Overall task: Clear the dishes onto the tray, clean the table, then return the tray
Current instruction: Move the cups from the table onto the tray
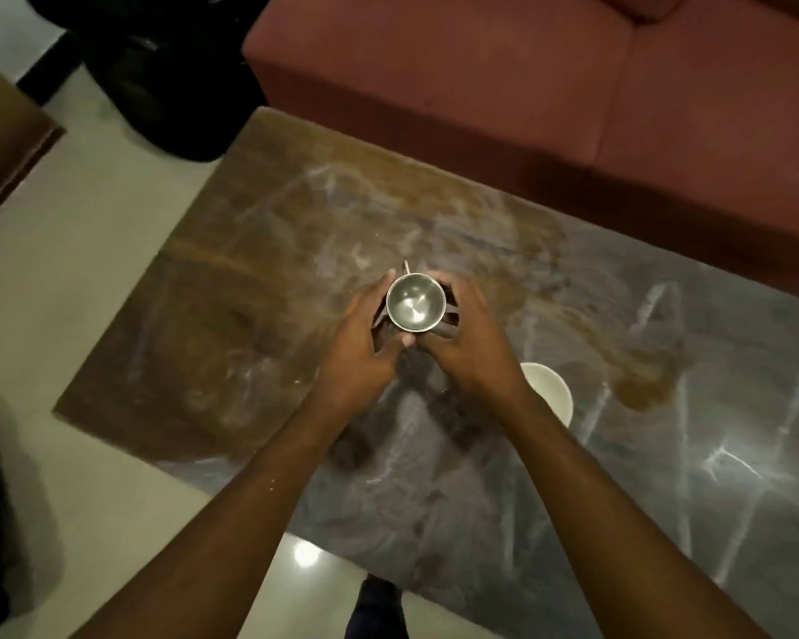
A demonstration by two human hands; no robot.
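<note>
A shiny steel cup (415, 301) with a small handle on its far side stands upright near the middle of the dark marble table (619, 454). My left hand (365, 348) curls round its left side and my right hand (467, 339) curls round its right side, thumbs meeting at the near rim. Just right of my right wrist, a white bowl (552, 389) sits on the table, partly hidden by my forearm. No tray is in view.
A dark red sofa (527, 85) runs along the table's far edge. A black bag or bin (171, 76) stands on the pale floor at the far left. A wooden piece of furniture (5, 136) pokes in at the left edge.
</note>
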